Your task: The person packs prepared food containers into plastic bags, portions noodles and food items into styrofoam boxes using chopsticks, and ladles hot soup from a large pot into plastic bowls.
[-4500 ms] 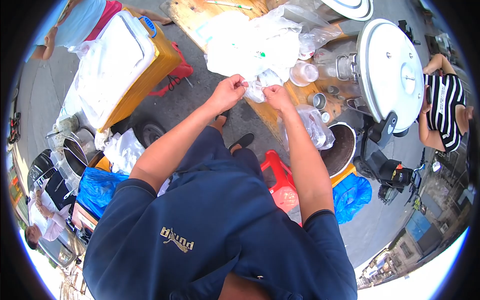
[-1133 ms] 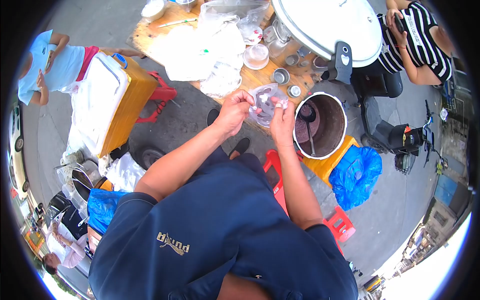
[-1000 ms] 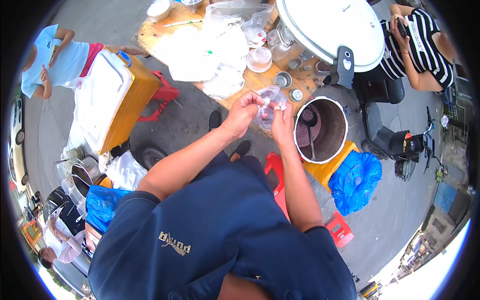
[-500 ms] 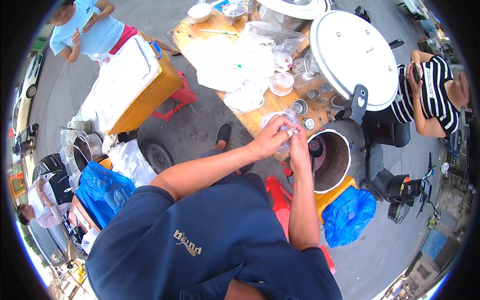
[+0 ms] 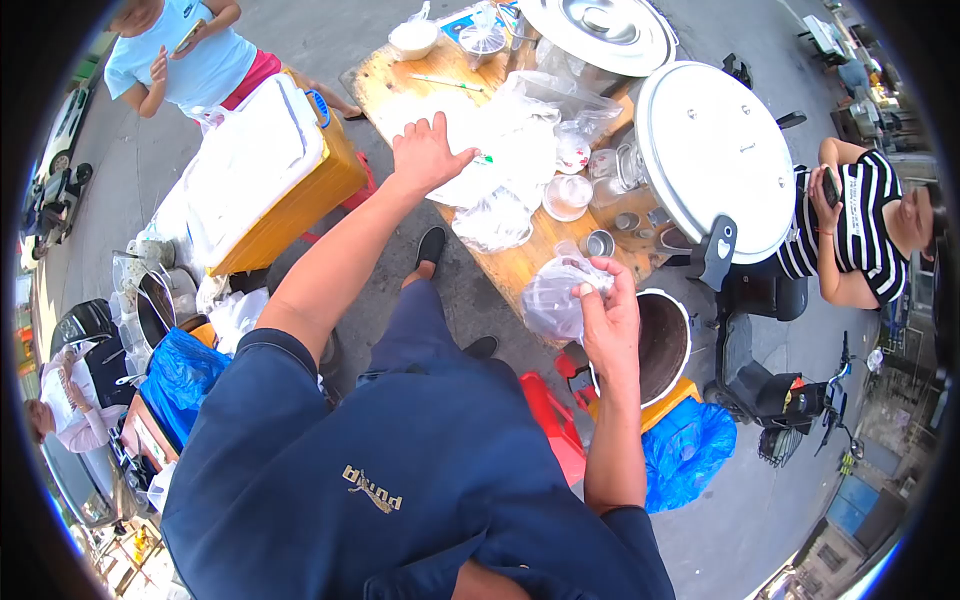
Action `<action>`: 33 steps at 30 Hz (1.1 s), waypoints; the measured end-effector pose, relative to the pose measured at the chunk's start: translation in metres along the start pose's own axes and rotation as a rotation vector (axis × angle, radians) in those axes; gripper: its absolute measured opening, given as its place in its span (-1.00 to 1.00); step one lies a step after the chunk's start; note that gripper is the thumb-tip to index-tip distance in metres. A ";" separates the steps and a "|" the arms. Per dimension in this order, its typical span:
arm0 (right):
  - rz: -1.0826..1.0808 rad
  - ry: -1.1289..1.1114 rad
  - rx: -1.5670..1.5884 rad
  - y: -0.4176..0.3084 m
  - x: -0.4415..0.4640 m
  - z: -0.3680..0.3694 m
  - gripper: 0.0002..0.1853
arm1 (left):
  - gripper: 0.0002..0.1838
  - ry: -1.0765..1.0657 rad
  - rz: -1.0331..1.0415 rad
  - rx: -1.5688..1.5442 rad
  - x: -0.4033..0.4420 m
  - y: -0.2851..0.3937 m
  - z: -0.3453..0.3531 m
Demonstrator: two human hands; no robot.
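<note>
My right hand pinches the top of a clear plastic bag, which hangs by the front edge of the wooden table. What the bag contains is hard to make out. My left hand has its fingers spread and holds nothing; it is over the pile of white plastic bags on the table. Close to my right hand are a small metal cup and a clear plastic container. A large pot stands just beyond my right wrist.
A big round metal lid rises at the table's right. To the left is a yellow box with a white cover. One person stands behind it; another in stripes is beside a scooter. A red stool stands near my legs.
My hands have come apart. The left one has let go of the clear bag and moved up and left over the white bags, its fingers opened. The clear bag stays in my right hand.
</note>
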State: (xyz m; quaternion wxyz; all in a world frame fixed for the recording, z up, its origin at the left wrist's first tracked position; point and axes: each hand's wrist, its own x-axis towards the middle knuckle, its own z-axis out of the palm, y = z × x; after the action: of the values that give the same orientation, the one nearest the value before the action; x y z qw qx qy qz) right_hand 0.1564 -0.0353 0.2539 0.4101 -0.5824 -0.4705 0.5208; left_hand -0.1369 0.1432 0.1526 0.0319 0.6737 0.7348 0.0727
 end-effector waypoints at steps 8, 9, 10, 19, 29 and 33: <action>-0.205 -0.109 0.073 -0.216 0.076 0.036 -0.77 | -0.59 0.060 0.223 -0.191 0.040 -0.031 0.069; -0.286 -0.101 0.078 -0.243 0.096 0.046 -0.77 | -0.60 0.076 0.263 -0.286 0.041 -0.036 0.067; -0.362 -0.146 0.107 -0.269 0.120 0.053 -0.76 | -0.60 0.096 0.309 -0.377 0.043 -0.042 0.063; -0.502 -0.296 0.121 -0.371 0.378 0.129 -0.71 | -0.51 -0.429 0.276 -0.809 0.034 -0.018 0.025; -0.200 0.023 0.007 -0.244 0.639 0.207 -0.67 | -0.67 -0.450 0.386 -0.642 0.056 -0.001 0.064; -0.046 0.053 0.008 -0.174 0.683 0.225 -0.69 | -0.83 -0.365 0.369 -0.780 0.050 -0.007 0.070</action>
State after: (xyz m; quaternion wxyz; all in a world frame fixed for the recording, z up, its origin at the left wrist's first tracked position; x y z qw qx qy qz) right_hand -0.0775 0.6662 0.2447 0.4366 -0.5834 -0.4706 0.4976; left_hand -0.1378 0.1973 0.0847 0.3978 0.7325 0.5030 0.2283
